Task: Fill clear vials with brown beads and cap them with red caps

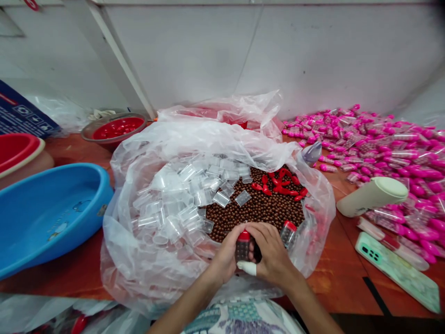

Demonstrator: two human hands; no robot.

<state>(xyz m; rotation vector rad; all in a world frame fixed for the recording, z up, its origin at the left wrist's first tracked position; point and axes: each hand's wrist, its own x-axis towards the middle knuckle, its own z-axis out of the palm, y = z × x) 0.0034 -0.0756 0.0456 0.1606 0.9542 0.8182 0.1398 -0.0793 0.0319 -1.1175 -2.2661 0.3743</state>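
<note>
Two hands on one tube, head view

Both hands meet at the near rim of the bag. Left hand is clenched round a small clear tube with a red cap, filled with brown beads; the thumb wears a white cot. Right hand curls over the tube's cap end, fingers touching it; whether it grips or only steadies cannot be told. Tube sits upright between the palms, just above the bead heap.

Handling, judged: tube looks light, stiff, smooth plastic, likely slippery; best held round the barrel, below the cap. Loose beads would roll and spill if it tips uncapped.

Around: empty clear tubes piled left in the bag, touching the beads. Red caps lie on the beads at the far side. A second filled tube stands just right of the hands. Pink-capped tubes cover the table at right. Cream bottle and phone lie near right. Blue basin and red bowl stand left. Crumpled bag film crowds the wrists.
</note>
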